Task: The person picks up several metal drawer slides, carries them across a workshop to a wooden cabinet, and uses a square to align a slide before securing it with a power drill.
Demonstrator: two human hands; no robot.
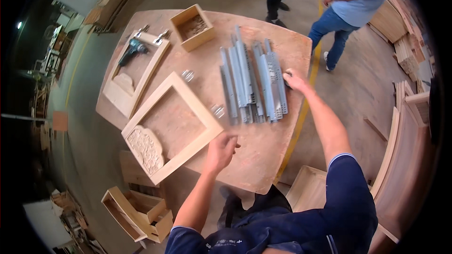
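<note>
My left hand hovers over the wooden table, fingers loosely curled and empty, just right of the near corner of a carved wooden frame. My right hand reaches out to the right edge of a row of several grey metal drawer slides and rests against the outermost one. Whether it grips the slide cannot be told. Small shiny hardware pieces lie between the frame and the slides.
A second wooden frame with a teal power drill lies at the far left. A small open wooden box stands at the back. Two people stand beyond the table. Wooden drawers and panels surround it.
</note>
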